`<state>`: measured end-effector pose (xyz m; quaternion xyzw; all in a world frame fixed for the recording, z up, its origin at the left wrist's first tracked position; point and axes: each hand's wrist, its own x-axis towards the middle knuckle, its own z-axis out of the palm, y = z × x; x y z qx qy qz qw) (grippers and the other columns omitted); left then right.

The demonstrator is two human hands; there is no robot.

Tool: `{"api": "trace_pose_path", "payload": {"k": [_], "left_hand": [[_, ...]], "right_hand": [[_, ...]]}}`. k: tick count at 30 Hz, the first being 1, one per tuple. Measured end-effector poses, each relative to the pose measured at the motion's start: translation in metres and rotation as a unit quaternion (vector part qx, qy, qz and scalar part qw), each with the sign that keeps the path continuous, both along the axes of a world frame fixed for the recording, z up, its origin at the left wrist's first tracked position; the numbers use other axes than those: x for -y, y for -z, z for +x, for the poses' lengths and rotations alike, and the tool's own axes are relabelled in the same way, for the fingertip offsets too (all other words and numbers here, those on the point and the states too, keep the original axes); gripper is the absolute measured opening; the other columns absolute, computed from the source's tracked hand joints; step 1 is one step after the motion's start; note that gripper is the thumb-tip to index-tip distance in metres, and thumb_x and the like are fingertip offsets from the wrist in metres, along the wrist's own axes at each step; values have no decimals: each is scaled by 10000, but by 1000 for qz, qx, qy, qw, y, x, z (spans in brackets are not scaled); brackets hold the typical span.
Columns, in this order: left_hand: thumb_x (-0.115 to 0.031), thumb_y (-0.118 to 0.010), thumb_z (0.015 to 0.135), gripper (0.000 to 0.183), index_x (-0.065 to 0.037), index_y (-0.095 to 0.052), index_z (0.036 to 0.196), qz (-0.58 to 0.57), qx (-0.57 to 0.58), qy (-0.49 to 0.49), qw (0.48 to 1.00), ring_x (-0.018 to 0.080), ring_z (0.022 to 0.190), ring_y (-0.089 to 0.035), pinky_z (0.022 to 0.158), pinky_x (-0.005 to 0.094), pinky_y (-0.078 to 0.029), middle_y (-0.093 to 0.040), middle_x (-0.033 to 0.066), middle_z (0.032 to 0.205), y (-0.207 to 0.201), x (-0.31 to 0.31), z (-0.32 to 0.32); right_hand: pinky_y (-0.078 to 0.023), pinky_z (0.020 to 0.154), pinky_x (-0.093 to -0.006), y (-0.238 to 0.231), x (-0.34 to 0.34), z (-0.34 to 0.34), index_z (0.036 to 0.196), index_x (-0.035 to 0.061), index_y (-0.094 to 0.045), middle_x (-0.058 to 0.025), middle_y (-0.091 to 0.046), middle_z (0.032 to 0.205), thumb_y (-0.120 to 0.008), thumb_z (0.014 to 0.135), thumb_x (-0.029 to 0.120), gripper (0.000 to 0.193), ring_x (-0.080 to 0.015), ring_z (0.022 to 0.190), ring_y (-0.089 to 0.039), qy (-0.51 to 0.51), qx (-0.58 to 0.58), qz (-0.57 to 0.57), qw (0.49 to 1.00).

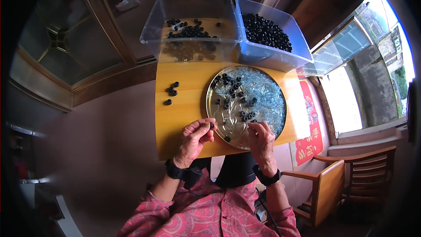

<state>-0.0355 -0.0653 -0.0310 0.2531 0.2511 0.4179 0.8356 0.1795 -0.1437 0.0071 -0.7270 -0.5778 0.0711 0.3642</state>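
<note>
My L fingers (202, 130) are pinching a small black bead (212, 126), lower ctr of the frame, by the lower-L rim of the round tray (226, 118). My R fingers (255, 127) are curling in narrow near the tray's lower-R part; can't tell if they're gripping anything. The tray is sitting on the wooden surface (175, 116), carrying loose black beads (233, 88) & shiny pale-blue bits (267, 94), mostly upper R. 4 stray beads (174, 93) are lying ctr-L. Two plastic boxes (153, 22) w/ more black beads are standing up top.
</note>
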Motion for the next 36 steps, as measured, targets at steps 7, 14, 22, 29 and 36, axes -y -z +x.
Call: {"api": "trace_pose_path", "payload": {"k": [7, 14, 22, 29, 36], "left_hand": [[-115, -608, 975, 225, 7, -666, 1155, 4, -12, 2, 1000, 97, 759, -622, 686, 244, -558, -681, 105, 967, -2, 2, 1], [-118, -609, 976, 222, 0, -670, 1154, -7, 6, 4, 1000, 98, 763, -620, 685, 248, -552, -678, 100, 963, -2, 4, -2], [-136, -622, 971, 224, -16, -676, 1153, -21, -17, 3, 1000, 95, 763, -637, 695, 254, -548, -691, 47, 935, -4, 5, -4], [-143, -625, 972, 231, -18, -671, 1160, 2, -7, 10, 1000, 95, 785, -651, 717, 261, -550, -689, 24, 943, -3, 6, -3], [-124, -613, 976, 232, 1, -662, 1166, 28, 1, 15, 999, 101, 795, -650, 732, 262, -550, -684, 39, 957, 2, 6, -2]], "right_hand": [[-517, 711, -416, 12, -33, -30, 1030, 52, -679, -132, -599, 944, -650, 835, 30, 198, -326, 861, -619, -56, 53, 15, 997], [-500, 658, -432, 25, -42, -35, 951, 44, -624, -125, -580, 926, -646, 847, 44, 106, -331, 824, -613, -42, 99, 2, 994], [-503, 612, -425, -22, -25, -61, 959, 25, -595, -145, -608, 843, -631, 863, -8, 108, -355, 733, -629, -147, -64, 40, 986], [-526, 632, -396, -28, -24, -67, 918, 27, -619, -132, -631, 835, -651, 866, 22, 61, -329, 734, -655, -145, -96, 16, 985], [-531, 632, -400, -29, -25, -66, 943, 29, -617, -136, -642, 844, -656, 868, 30, 85, -332, 743, -662, -153, -69, -2, 986]]}}
